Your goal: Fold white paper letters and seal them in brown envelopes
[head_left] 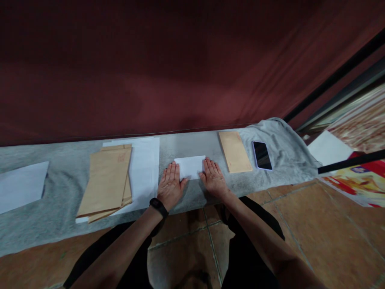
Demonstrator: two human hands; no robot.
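Between my hands a small folded white sheet of paper (191, 167) lies flat on the grey cloth. My left hand (171, 185) rests on its left end, palm down with fingers stretched out. On the right end lies my right hand (214, 179), also flat with straight fingers. To the left, several brown envelopes (105, 180) are piled loosely on white paper sheets (146, 168). A brown envelope (236, 152) lies just right of my right hand.
A phone (262, 155) with a dark screen lies right of the single envelope. More white paper (22, 184) is at the far left. The grey cloth (192, 141) covers a narrow surface against a dark red backdrop (180, 80). A black bar (351, 161) and a colourful box (361, 178) stand at the right.
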